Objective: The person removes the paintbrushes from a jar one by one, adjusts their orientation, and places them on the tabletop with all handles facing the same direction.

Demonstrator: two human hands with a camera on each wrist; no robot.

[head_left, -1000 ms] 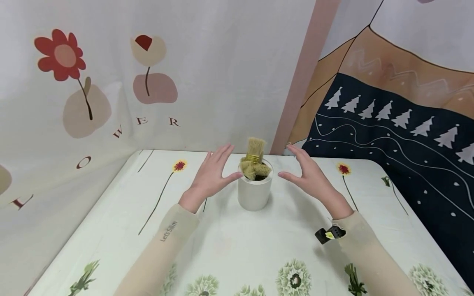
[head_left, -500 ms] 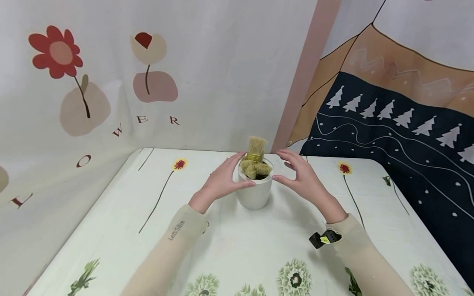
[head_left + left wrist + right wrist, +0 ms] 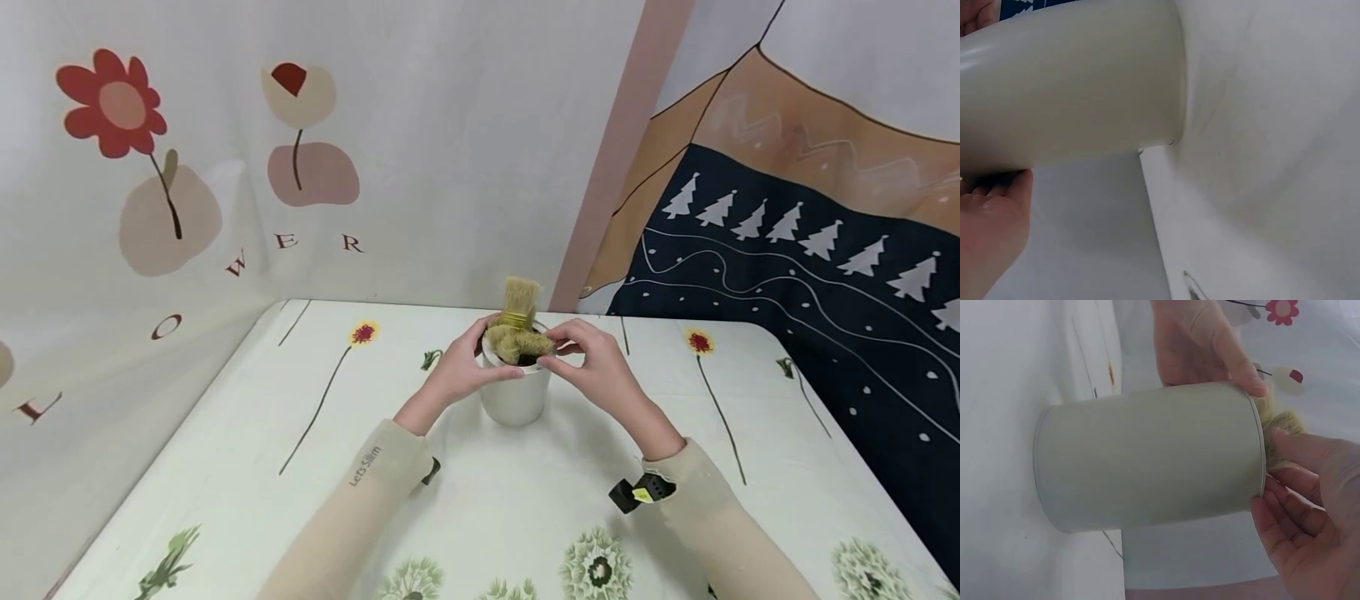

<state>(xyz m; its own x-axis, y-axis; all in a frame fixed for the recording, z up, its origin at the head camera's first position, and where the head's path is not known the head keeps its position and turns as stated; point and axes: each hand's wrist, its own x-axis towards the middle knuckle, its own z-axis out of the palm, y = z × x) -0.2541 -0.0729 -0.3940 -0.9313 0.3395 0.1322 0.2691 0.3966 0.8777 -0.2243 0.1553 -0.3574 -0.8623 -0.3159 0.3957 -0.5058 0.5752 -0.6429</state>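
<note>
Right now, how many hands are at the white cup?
2. The left hand holds the cup, some of its fingers hidden behind it. The right hand is on the other side, pinching the fuzzy tuft that pokes out.

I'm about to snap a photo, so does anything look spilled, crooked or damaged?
Nothing stands out. The white container stands upright on the table, and the brush pokes out bristles up. I see no spill or damage.

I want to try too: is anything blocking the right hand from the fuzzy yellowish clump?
Nothing visible: the right hand appears to touch the fuzzy yellowish clump in the white pot. The paintbrush rises behind, not between.
</note>
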